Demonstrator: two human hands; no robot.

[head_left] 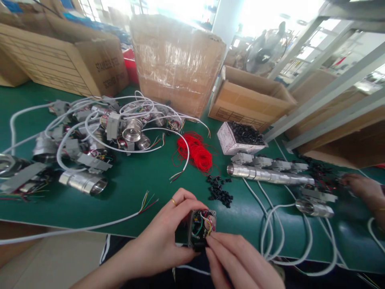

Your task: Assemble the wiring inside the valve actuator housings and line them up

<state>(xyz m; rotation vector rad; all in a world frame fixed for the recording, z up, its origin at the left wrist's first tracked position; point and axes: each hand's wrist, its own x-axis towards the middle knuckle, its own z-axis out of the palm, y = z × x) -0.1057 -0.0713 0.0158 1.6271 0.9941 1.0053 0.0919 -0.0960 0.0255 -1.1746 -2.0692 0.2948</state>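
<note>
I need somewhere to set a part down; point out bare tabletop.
Bare green table lies between the metal fittings and red wire; a smaller patch, between black clips and looped cables. The fittings pile itself is crowded.

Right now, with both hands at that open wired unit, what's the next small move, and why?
I'd probably have the right hand gently settle the coloured wires inside the open unit. They cross its exposed face, the right hand's fingers are at its lower right edge beside them, and the left hand grips its other side, steadying it.
</note>
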